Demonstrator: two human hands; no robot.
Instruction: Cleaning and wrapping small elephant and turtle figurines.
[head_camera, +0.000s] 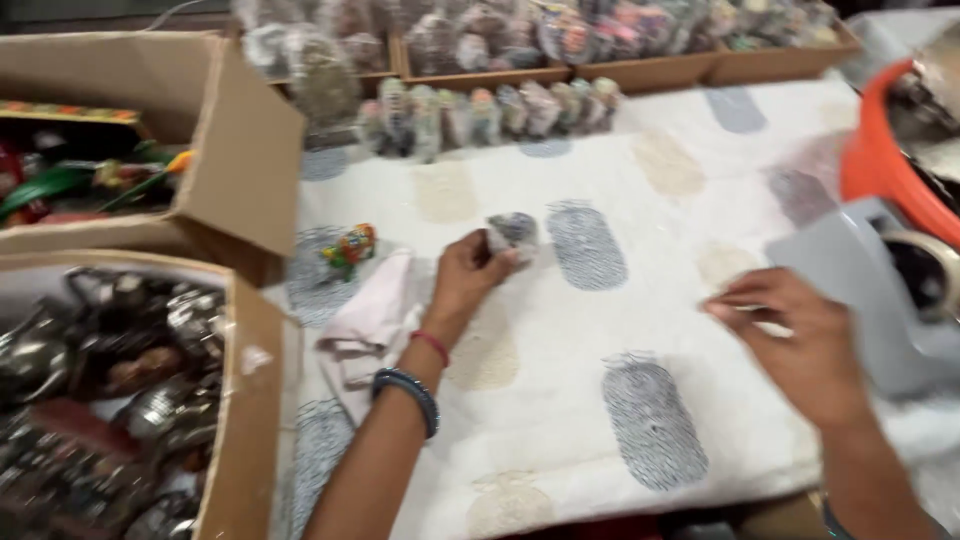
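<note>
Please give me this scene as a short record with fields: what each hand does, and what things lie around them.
left hand: the left hand holds a small wrapped object just above the cloth
right hand: the right hand pinches something thin by the grey tape dispenser; too blurred to name
surface: white cloth with printed ovals
near left hand: pink cloth, small colourful figurine
left side: two cardboard boxes with wrapped items
far edge: row of wrapped figurines
right edge: orange tub
</note>
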